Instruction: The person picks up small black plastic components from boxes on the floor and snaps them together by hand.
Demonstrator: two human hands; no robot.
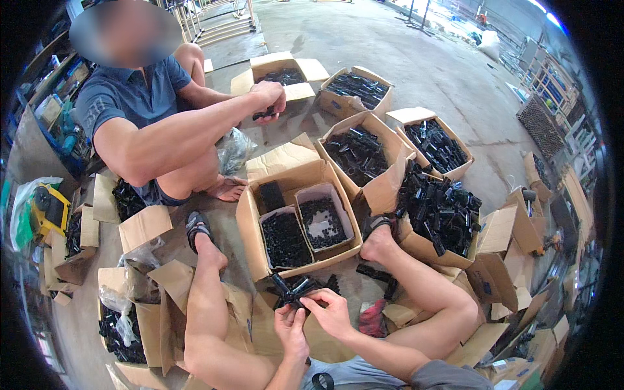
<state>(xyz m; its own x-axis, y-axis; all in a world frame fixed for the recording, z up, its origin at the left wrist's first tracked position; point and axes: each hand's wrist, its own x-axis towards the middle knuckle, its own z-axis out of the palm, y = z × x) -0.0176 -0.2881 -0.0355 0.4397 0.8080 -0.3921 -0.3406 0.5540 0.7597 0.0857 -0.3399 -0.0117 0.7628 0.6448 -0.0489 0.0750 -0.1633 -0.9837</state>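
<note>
Between my legs, my left hand (292, 331) is closed around the near side of a black branched tube fitting (292, 290), whose arms point away from me. My right hand (329, 313) pinches at the same fitting from the right; any small part between its fingertips is hidden. More black tubular parts lie on the floor just beyond and to the right (379, 279). In front of my hands stands an open cardboard box (257, 268) holding two smaller boxes of small black pieces (286, 244) and a dark block (271, 195).
Across from me at the left sits another person (140, 123), holding a small black part. Several open cartons of black tubes (356, 90) stand beyond the middle box. A heaped carton (435, 208) sits by my right foot; another (123, 331) is beside my left leg. A red cloth (372, 320) lies near my right thigh.
</note>
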